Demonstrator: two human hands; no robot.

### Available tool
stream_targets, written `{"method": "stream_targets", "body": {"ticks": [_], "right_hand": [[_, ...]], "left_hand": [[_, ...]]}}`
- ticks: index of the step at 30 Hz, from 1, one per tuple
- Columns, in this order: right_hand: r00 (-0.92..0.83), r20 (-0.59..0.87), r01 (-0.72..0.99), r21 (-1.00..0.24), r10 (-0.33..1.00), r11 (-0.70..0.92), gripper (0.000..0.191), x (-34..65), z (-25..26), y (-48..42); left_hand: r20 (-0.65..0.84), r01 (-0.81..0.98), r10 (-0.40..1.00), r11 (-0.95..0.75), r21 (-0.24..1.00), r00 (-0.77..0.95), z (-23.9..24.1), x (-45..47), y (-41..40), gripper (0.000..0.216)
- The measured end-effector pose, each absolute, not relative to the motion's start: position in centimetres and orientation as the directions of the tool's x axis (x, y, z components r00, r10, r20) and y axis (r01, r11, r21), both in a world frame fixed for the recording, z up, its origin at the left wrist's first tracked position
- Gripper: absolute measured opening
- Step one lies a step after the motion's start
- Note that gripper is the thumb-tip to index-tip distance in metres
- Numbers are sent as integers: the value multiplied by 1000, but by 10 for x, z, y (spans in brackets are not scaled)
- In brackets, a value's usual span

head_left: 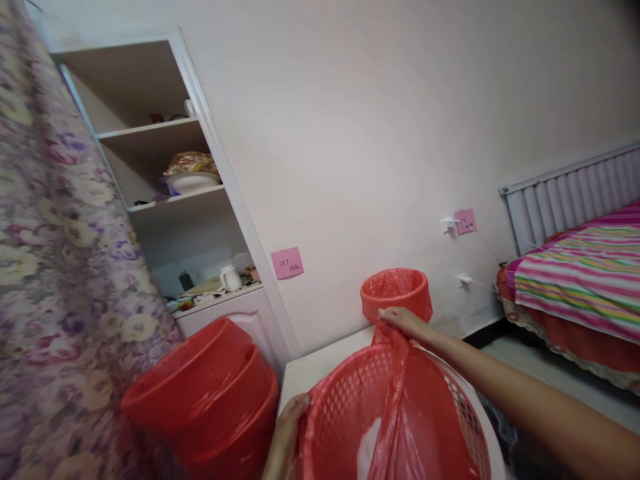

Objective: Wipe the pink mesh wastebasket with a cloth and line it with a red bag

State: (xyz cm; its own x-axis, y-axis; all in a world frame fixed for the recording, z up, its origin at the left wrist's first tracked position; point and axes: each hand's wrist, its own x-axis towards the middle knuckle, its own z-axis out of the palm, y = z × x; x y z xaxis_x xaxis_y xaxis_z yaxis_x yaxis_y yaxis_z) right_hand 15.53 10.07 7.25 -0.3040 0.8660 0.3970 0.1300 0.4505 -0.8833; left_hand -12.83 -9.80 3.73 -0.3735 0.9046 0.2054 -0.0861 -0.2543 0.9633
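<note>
A red mesh plastic basket [345,393] stands close in front of me with a red plastic bag [400,413] lying over and inside it. My left hand [287,427] grips the basket's near left rim together with the bag's edge. My right hand [403,321] reaches over the far rim and pinches the bag's far edge, pulling it taut. A second red basket [395,290], lined with a red bag, stands just beyond my right hand near the wall.
Two stacked red basins [200,393] sit to the left by a floral curtain [55,267]. A white shelf unit [190,200] holds a bowl and a white mug. A bed with a striped cover [580,280] is at the right.
</note>
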Motion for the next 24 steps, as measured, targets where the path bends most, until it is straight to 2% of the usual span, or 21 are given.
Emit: {"method": "stream_targets", "body": {"ticks": [2, 5, 10, 13, 17, 21, 24], "right_hand": [[-307, 393, 223, -856, 867, 467, 41, 152, 72, 101], [-297, 407, 336, -802, 864, 494, 31, 143, 71, 102], [-249, 490, 341, -763, 836, 549, 26, 135, 79, 103], [-103, 548, 265, -789, 830, 554, 22, 147, 90, 108], [48, 513, 110, -855, 857, 506, 21, 173, 102, 109], [22, 523, 0, -852, 852, 523, 27, 194, 115, 83], [-125, 547, -16, -835, 828, 550, 29, 203, 124, 44]], "left_hand": [[153, -32, 894, -184, 982, -422, 43, -132, -69, 49], [162, 0, 899, -177, 984, -406, 52, -137, -39, 40], [188, 6, 908, -200, 980, -375, 66, -144, -36, 39], [225, 35, 877, -233, 972, -425, 76, -152, -46, 40], [246, 84, 853, -235, 969, -461, 95, -157, -65, 43], [222, 88, 870, -204, 975, -440, 114, -151, -95, 53], [143, 56, 872, -133, 990, -467, 109, -149, -120, 63]]}}
